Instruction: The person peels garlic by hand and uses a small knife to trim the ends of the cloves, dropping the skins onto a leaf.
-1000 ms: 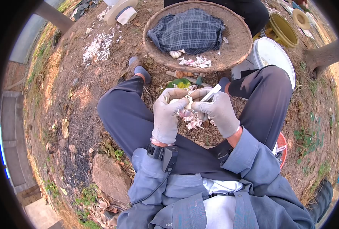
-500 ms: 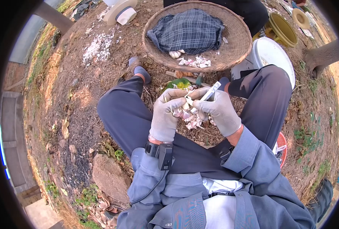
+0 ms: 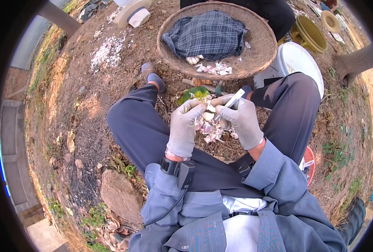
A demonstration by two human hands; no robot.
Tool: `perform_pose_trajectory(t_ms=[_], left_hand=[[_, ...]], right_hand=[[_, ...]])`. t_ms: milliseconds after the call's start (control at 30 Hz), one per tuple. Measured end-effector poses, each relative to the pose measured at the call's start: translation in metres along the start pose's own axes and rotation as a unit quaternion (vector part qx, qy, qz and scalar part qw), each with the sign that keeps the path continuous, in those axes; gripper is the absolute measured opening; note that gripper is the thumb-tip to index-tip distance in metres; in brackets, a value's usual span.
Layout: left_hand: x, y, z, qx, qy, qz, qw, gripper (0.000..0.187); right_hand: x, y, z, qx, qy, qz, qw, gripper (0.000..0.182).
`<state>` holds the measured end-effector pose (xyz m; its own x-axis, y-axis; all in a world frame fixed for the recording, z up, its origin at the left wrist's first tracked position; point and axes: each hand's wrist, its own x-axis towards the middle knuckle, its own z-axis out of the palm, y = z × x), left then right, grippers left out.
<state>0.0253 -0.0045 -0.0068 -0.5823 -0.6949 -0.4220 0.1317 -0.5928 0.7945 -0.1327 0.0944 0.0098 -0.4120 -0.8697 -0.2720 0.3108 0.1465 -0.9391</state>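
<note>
Both my hands wear pale gloves and meet over the ground between my legs. My left hand [image 3: 186,128] is closed on a whitish garlic clove [image 3: 208,116] at its fingertips. In my right hand [image 3: 242,122] is a small knife with a white handle [image 3: 235,99], its blade end pointing down toward the clove. Bits of white skin show between the fingertips. Below the hands, pinkish garlic peels [image 3: 213,133] lie in a heap on the soil. A green and yellow leaf [image 3: 195,93] lies just beyond the hands.
Ahead stands a woven basket [image 3: 262,54] holding a checked cloth [image 3: 209,33], garlic and peels. To the right are a white bucket [image 3: 281,63], a yellow bucket [image 3: 310,35] and a red basket [image 3: 309,161]. A rock [image 3: 121,195] sits left; another person's dark-clothed leg [image 3: 279,14] is beyond the basket.
My hands have drawn slightly apart, and the clove shows more plainly between them. My left wrist has turned a little. The knife has tilted slightly and stays in my right hand.
</note>
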Motion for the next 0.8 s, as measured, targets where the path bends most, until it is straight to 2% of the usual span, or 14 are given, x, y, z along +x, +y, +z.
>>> perform_pose_trajectory(t_ms=[100, 333, 500, 600, 700, 800], left_hand=[[-0.001, 0.0, 0.007, 0.051, 0.004, 0.016, 0.999, 0.021], [-0.002, -0.001, 0.003, 0.09, -0.006, -0.001, 0.996, 0.016], [0.0, -0.005, 0.002, 0.114, 0.053, 0.014, 0.992, 0.017], [0.001, -0.005, 0.0, 0.116, 0.048, 0.017, 0.992, 0.017], [0.001, -0.004, 0.0, 0.077, 0.053, 0.003, 0.996, 0.017], [0.003, -0.006, -0.002, 0.07, 0.064, 0.007, 0.995, 0.017]], right_hand=[[0.001, 0.002, 0.001, -0.022, 0.008, 0.004, 1.0, 0.02], [0.001, 0.004, 0.002, -0.052, 0.01, -0.001, 0.999, 0.02], [0.001, 0.002, 0.001, -0.043, 0.012, 0.006, 0.999, 0.021], [0.003, 0.004, -0.003, 0.002, 0.001, -0.011, 1.0, 0.031], [0.007, 0.004, -0.004, 0.054, 0.003, -0.063, 0.997, 0.052], [0.005, 0.002, -0.003, 0.115, 0.008, -0.043, 0.992, 0.053]])
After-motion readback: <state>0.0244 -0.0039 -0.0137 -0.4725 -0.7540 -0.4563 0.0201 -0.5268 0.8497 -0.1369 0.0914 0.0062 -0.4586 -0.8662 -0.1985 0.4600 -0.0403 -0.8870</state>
